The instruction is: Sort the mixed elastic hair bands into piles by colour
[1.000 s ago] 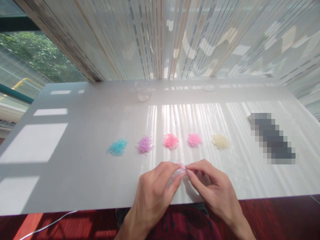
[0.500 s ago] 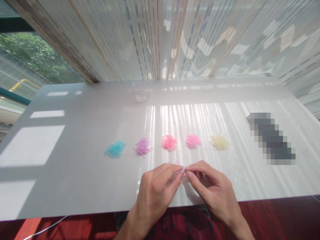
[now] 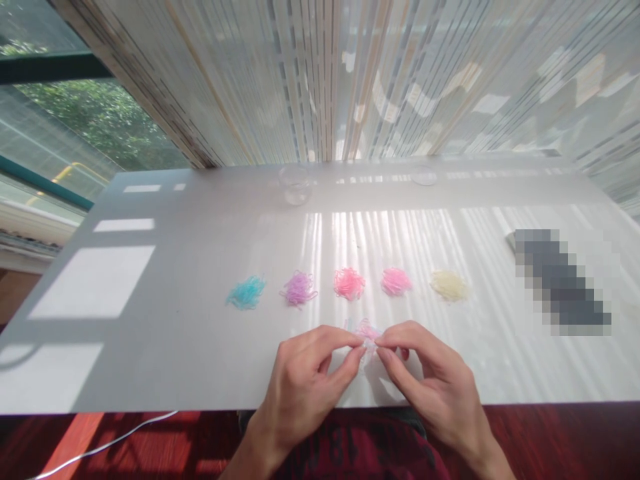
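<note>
Close to the table's front edge, my left hand [image 3: 310, 370] and my right hand [image 3: 434, 370] meet in a thumb-and-finger pinch. Between their fingertips is a small pale rubber band [image 3: 369, 344], whose exact shape is too small to make out. Just behind the fingertips lies a small pile of pink and pale rubber bands [image 3: 367, 327], partly hidden by the hands. Farther back is a row of sorted rubber band piles: teal [image 3: 247, 292], purple [image 3: 299, 289], coral pink [image 3: 349, 284], light pink [image 3: 397, 282] and pale yellow [image 3: 449, 285].
A clear round container [image 3: 296, 188] stands at the back of the white table [image 3: 200, 360], with a clear round lid [image 3: 424, 175] to its right. A blurred-out dark object [image 3: 563, 280] lies on the right. Striped curtains [image 3: 320, 80] hang behind the table.
My fingertips have moved slightly apart, and more of the pink bands behind them shows. The whole view has shifted, so the table things appear a little farther right.
</note>
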{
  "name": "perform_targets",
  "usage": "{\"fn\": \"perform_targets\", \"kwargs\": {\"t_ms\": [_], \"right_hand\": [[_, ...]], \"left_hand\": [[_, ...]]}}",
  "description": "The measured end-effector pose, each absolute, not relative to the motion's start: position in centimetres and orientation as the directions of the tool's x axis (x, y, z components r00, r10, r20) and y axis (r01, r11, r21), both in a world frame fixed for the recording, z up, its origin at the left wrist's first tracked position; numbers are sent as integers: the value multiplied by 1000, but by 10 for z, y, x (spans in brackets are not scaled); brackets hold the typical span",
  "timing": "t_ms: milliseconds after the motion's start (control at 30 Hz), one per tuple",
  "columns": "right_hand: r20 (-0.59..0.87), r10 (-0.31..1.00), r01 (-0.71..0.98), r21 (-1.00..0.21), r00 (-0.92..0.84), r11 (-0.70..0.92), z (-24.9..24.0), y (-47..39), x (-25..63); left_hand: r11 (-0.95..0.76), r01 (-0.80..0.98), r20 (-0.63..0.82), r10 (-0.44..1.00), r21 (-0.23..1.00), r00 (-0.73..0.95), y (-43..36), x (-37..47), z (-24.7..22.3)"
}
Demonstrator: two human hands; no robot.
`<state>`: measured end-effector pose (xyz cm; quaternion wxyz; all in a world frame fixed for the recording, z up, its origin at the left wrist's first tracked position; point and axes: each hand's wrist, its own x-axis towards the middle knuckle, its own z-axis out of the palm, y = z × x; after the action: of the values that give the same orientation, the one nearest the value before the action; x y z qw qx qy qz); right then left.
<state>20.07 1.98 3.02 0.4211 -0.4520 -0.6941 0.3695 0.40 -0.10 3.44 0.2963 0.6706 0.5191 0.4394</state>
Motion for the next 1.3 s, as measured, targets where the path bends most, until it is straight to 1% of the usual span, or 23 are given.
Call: {"fn": "perform_targets", "kwargs": {"t_ms": [167,267,367,433,467,567,700,867,1167,1233,1300], "right_hand": [[270,929,326,-880,-253,345,33,17,194],[275,927,354,-866,-253,354,33,16,194],[261,939,415,-846,-223,334,29,16,202],[227,953,476,-827,-201,298,24,16,211],[212,960,506,-817,-183,277,21,16,215],[191,973,546,-806,-126,229,13,16,227],[186,978,548,-810,-99,210,8,15,230],[179,979,568,-797,-100,204,9,18,224],[197,973,576,-785,-118,229,12,19,222],[194,973,575,-785,-123,229,12,18,222],[199,972,569,-788,-124,234,12,18,222]], "left_hand": [[-304,482,305,949,822,77,-7,-4,39],[-274,542,327,945,795,-1,-9,-22,39],[-179,682,386,908,709,-163,-9,-54,37],[-97,764,415,879,638,-235,-9,-77,35],[-54,791,422,866,610,-267,-9,-88,33],[25,848,431,853,530,-295,-8,-114,30],[53,900,424,869,433,-256,-8,-130,27],[26,968,458,878,248,-141,-5,-139,25],[-49,999,513,858,11,36,4,-153,23],[-63,998,526,848,-31,70,5,-157,23],[-72,996,531,843,-44,84,7,-160,22]]}}
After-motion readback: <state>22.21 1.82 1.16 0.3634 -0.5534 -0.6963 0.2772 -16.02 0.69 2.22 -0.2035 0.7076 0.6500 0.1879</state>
